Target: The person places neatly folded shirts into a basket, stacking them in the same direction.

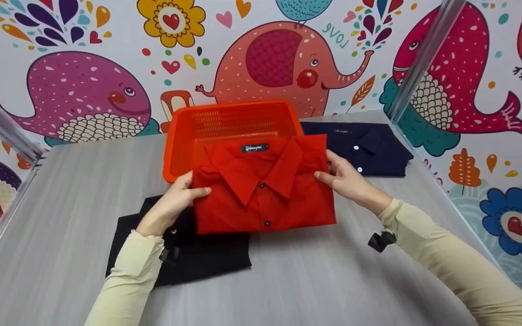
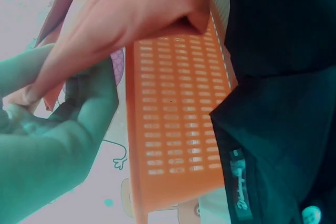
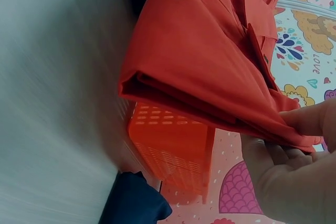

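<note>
A folded red shirt (image 1: 229,208) with a collar and dark buttons is held up off the table in the head view, in front of the orange basket (image 1: 169,158). My left hand (image 1: 170,201) pinches its left edge, thumb on top and fingers beneath. On the opposite edge, my right hand (image 1: 347,176) grips it the same way. The right wrist view shows the right thumb over the shirt's folded layers (image 3: 199,66) and the fingers under them. Below the left hand lies a folded black shirt (image 1: 206,258), partly hidden by the red one.
Behind the right hand, a folded navy shirt (image 1: 388,149) with white buttons lies beside the basket. The grey table (image 1: 333,280) runs back to a wall (image 1: 360,95) with cartoon animals. Metal posts (image 1: 424,59) stand at the corners.
</note>
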`<state>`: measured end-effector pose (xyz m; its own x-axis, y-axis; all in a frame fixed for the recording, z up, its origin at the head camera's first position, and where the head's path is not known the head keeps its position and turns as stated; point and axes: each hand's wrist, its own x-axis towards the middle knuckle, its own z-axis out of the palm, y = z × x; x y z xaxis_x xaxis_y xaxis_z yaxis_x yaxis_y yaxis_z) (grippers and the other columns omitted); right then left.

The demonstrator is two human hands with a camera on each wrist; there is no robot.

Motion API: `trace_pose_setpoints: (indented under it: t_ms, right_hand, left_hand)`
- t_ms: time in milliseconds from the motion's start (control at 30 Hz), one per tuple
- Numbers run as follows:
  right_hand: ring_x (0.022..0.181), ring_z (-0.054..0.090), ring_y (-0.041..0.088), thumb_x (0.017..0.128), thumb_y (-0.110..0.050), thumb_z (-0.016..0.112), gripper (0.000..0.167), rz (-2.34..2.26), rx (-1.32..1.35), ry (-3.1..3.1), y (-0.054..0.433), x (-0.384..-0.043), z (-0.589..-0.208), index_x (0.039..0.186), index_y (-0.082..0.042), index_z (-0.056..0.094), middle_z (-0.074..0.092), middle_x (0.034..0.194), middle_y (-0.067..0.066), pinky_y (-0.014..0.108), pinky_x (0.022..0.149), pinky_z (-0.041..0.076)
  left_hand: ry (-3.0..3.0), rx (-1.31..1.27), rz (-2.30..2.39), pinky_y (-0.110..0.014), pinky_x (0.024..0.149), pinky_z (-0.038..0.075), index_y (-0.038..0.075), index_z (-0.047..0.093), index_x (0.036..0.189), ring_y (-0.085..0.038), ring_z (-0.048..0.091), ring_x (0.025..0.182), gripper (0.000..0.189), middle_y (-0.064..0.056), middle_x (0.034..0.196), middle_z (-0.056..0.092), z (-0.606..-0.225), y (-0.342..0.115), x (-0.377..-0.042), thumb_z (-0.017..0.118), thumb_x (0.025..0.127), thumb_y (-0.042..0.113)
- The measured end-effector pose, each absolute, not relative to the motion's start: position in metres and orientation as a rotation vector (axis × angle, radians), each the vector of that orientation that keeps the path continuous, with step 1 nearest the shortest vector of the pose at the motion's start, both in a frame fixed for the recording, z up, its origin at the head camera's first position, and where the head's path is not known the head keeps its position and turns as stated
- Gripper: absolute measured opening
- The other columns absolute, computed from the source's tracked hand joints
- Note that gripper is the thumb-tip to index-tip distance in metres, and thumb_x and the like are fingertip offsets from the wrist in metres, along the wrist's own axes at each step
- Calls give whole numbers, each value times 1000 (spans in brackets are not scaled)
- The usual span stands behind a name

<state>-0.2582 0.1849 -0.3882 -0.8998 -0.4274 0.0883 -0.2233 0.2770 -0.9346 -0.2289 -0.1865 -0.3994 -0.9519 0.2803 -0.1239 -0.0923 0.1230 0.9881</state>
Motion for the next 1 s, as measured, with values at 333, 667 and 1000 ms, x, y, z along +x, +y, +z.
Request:
trace_pose_setpoints:
  t_ms: [333,667,1000]
  right_hand:
    - [106,58,29,95,6,49,49,-1649,-623,2378,177,-269,-386,141,7,33,56,124,23,27,85,48]
    - [101,59,25,94,6,50,45,-1711,-551,2369,172,-280,-386,138,6,38,59,119,22,26,82,48]
    - [91,61,19,94,6,51,39,-1749,-499,2349,167,-291,-383,133,6,43,62,111,22,26,76,50]
  left_hand:
    - [2171,137,1902,-32,77,47,-2,53,121,-20,59,88,32,-7,104,60,-397,-190,-235,57,89,-1]
    - [2325,129,1820,-27,68,44,-4,49,127,-17,56,84,38,-13,108,58,-390,-190,-240,55,90,1]
    - [2375,147,1817,-32,83,45,-7,48,129,-22,56,96,39,-18,115,57,-390,-192,-250,53,90,0]
